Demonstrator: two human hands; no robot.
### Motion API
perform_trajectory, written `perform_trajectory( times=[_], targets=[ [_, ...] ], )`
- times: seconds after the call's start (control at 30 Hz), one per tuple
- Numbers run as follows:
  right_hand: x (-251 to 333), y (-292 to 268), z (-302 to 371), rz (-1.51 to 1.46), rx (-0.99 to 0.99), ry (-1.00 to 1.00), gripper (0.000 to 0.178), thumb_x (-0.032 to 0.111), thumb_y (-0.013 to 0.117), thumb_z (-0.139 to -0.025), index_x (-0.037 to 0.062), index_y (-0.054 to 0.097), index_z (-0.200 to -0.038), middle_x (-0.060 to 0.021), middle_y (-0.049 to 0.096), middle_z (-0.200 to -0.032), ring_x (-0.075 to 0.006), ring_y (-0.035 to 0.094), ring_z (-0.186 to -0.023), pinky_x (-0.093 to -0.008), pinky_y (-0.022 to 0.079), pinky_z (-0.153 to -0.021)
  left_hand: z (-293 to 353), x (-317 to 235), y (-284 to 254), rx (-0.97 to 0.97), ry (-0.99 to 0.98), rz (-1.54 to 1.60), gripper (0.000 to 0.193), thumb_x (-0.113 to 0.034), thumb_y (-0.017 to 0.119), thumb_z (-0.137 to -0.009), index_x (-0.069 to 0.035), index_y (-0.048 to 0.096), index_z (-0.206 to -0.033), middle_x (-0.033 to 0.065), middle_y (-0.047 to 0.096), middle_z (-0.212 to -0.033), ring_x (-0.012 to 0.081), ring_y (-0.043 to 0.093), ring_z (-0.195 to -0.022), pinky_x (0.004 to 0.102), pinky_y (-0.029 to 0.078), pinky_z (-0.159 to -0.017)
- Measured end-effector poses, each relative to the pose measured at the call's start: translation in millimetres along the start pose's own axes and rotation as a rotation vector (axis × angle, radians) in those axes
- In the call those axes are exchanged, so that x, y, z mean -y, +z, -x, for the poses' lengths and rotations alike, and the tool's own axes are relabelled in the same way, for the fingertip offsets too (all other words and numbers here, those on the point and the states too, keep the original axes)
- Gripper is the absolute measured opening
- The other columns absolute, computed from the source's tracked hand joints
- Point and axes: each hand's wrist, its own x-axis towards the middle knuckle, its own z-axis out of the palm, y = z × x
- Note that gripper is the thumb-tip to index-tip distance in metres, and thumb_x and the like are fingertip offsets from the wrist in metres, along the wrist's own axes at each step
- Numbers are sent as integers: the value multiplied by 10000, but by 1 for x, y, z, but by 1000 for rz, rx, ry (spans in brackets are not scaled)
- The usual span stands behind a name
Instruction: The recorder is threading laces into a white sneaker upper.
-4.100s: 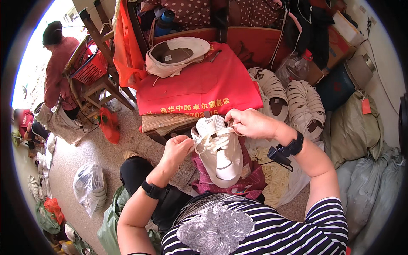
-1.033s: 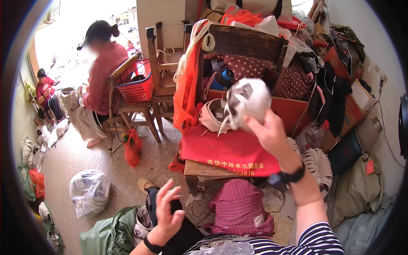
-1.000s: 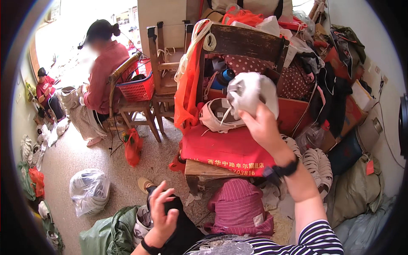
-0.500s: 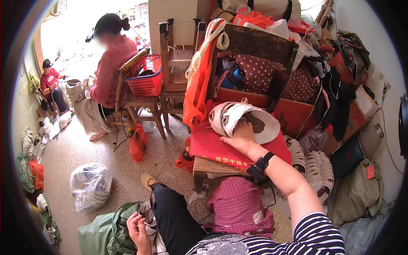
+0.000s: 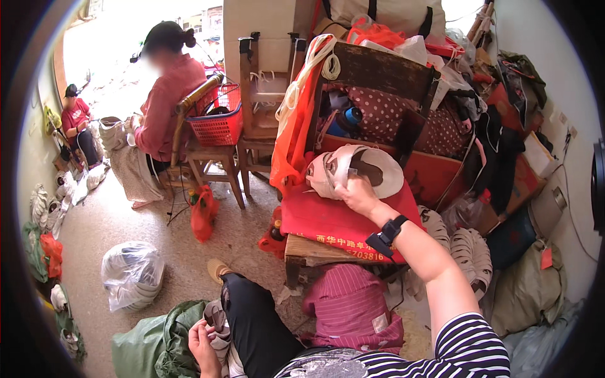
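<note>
On the red cloth [image 5: 315,217] over a wooden stool lies a whitish shoe upper [image 5: 384,170] with cut-out openings and a dark inner side. My right hand [image 5: 358,194] pinches its near edge between thumb and fingers; a dark band circles that wrist. Down at the lower left, my left hand [image 5: 203,349] has its fingers curled together beside grey shoe uppers [image 5: 217,318], which lie next to my leg in a green sack [image 5: 148,340]. Whatever is between those fingers is hidden.
Stacked pale uppers [image 5: 471,255] stand right of the stool. A plastic bag of uppers [image 5: 132,274] is on the floor at left. Behind the stool, a wooden chair [image 5: 384,69] is heaped with cloth and bags. Two people sit working at the far left, near a red basket [image 5: 217,120].
My right hand has come out of the upper's opening and now grips its near edge. The upper has shifted slightly left. My left hand's fingers, spread before, have drawn together.
</note>
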Motion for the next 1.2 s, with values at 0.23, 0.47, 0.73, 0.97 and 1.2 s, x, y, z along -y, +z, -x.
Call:
perform_trajectory(
  times=[0.23, 0.47, 0.73, 0.97, 1.2],
  targets=[
    [19, -1, -10, 565, -161, -149, 285, 321, 602, -828, 41, 650, -806, -153, 684, -763, -290, 661, -734, -428, 440, -809, -7, 4, -7, 6, -44, 28, 235, -232, 513, -1025, -35, 620, -1098, 21, 631, -969, 100, 631, -800, 215, 475, -669],
    [9, 5, 4, 267, 14, -112, 597, 415, 785, -702, -27, 625, -1070, -231, 655, -1055, -382, 593, -1044, -456, 397, -957, -18, 30, -22, 1, -114, 58, 237, -256, 537, -1012, -44, 609, -1092, 26, 641, -979, 100, 633, -786, 202, 459, -601],
    [-2, 20, 0, 448, -250, -330, 431, 249, 749, -725, 19, 630, -1070, -134, 652, -968, -299, 567, -961, -446, 380, -889, -11, 5, -18, -42, -103, 17, 234, -240, 507, -1023, -41, 617, -1078, 25, 640, -935, 82, 610, -762, 211, 461, -652],
    [-21, 67, -26, 188, -60, -233, 513, 267, 743, -764, -26, 591, -1156, -226, 614, -1131, -414, 542, -1103, -482, 411, -972, -4, 73, -83, -205, -73, -122, 191, -201, 570, -989, -33, 625, -1060, 12, 640, -803, 74, 581, -660, 193, 443, -584],
    [-58, 31, -18, 16, 40, -269, 646, 236, 718, -809, -35, 474, -1342, -231, 498, -1369, -369, 442, -1297, -423, 347, -1083, 15, 204, -143, -273, -190, -503, 257, -246, 628, -904, -6, 697, -963, 89, 691, -808, 185, 653, -714, 344, 523, -697]
  ],
)
